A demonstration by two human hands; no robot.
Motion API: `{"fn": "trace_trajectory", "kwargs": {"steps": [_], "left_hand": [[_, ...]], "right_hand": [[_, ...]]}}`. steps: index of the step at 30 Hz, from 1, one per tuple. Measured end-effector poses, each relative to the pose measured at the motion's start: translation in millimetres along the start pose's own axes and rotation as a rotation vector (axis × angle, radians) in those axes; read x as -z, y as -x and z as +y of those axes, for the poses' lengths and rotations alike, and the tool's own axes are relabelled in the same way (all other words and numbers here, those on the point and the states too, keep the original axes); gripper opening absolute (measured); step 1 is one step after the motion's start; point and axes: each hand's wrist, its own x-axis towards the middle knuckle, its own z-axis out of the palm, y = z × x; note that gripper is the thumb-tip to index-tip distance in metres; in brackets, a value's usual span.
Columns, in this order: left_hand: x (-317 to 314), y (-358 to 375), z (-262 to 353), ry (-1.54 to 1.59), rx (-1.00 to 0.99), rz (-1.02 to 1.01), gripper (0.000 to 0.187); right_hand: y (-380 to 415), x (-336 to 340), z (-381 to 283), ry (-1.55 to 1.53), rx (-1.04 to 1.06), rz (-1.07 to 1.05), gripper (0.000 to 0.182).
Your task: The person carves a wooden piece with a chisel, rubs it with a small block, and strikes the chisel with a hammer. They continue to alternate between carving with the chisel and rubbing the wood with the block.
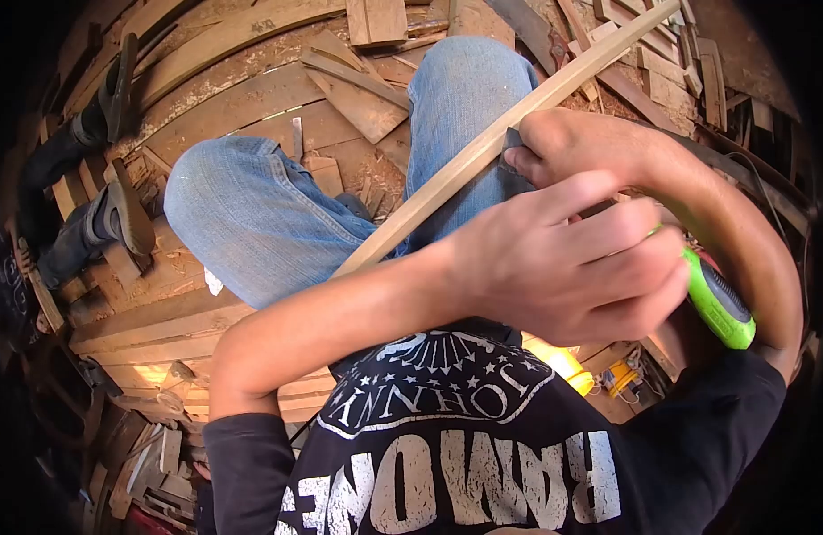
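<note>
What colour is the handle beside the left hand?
The handle is bright green with a dark grey panel; best seen in the head view.

Blk T-shirt (509, 424) txt, upside-dn: "JOHNNY", "RAMONE…", end cut off.

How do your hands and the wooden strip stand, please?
Right hand at wooden strip, pinching dark piece. Left hand curled near green-and-black handle, grip unclear. Strip slants across jeans; left forearm hides its near end.
</note>
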Motion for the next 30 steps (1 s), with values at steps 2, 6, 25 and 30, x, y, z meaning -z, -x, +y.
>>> {"fn": "trace_trajectory", "kwargs": {"steps": [2,6,25,30], "left_hand": [[-17,-13,-2,0.037,0.061,0.055,0.016],[-21,-22,-6,0.018,0.003,-0.110,0.016],[-31,-18,-16,0.038,-0.109,-0.138,0.016],[-12,-19,-28,0.184,-0.013,-0.288,0.020]], "right_hand": [[0,1,-1,0.033,-0.042,-0.007,0.030],[1,11,-2,-0.005,-0.055,-0.027,0.032],[7,26,-4,-0.308,-0.122,0.028,0.043],[27,50,34,-0.608,-0.053,0.564,0.047]]}}
